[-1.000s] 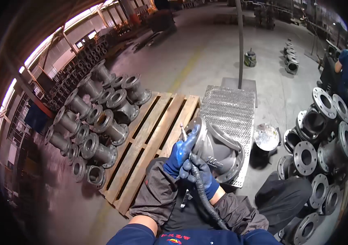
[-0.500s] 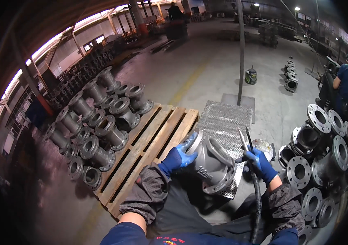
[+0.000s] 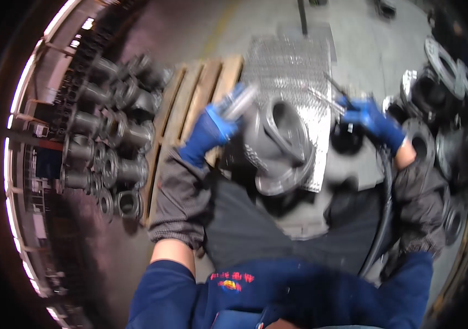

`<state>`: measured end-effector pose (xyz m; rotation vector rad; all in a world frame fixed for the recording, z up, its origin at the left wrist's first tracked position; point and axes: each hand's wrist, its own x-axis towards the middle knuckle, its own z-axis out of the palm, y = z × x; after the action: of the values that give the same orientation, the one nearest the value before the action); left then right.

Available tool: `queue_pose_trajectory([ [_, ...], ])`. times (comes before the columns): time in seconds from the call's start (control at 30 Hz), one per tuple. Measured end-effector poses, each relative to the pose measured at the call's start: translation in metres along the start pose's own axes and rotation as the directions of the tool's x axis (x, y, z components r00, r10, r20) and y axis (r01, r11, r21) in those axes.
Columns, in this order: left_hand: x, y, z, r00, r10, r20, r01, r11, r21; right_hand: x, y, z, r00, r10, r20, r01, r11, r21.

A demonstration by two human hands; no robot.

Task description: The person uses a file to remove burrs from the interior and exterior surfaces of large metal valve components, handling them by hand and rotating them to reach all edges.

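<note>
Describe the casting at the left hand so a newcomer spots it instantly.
Find the textured silver plate up the middle. At its near end, left hand at the upper-left flange, is a grey flanged casting. It stands alone; other castings cluster left and right.

The tool (image 3: pixel 330 103) is blurred; the post's (image 3: pixel 303 19) top cut off.

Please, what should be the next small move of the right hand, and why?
Perhaps the right hand should bring its thin tool nearer to the grey casting: the tool stands apart from it, while the left hand holds its flange.
</note>
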<state>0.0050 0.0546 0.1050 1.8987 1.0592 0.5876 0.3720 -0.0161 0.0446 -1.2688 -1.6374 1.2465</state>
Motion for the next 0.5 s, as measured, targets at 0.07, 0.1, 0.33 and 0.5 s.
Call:
queue_pose_trajectory([
  [0.07, -0.004, -0.02, 0.005, 0.995, -0.097, 0.02, 0.098, 0.991, -0.09, 0.006, 0.001, 0.004, 0.951, 0.261, 0.167, -0.29, 0.94, 0.182],
  [0.1, 0.003, -0.019, 0.008, 1.0, -0.023, -0.005, 0.023, 0.996, -0.089, 0.007, 0.0, 0.003, 0.971, 0.196, 0.136, -0.19, 0.98, -0.051],
  [0.33, 0.0, -0.01, 0.015, 0.998, -0.014, -0.06, 0.018, 0.998, 0.066, 0.022, 0.013, 0.013, 0.918, 0.253, 0.305, -0.205, 0.962, -0.18],
  [0.5, -0.004, -0.002, 0.015, 0.994, -0.083, -0.075, 0.092, 0.989, 0.119, 0.037, 0.026, 0.027, 0.924, 0.266, 0.275, -0.245, 0.964, -0.108],
])
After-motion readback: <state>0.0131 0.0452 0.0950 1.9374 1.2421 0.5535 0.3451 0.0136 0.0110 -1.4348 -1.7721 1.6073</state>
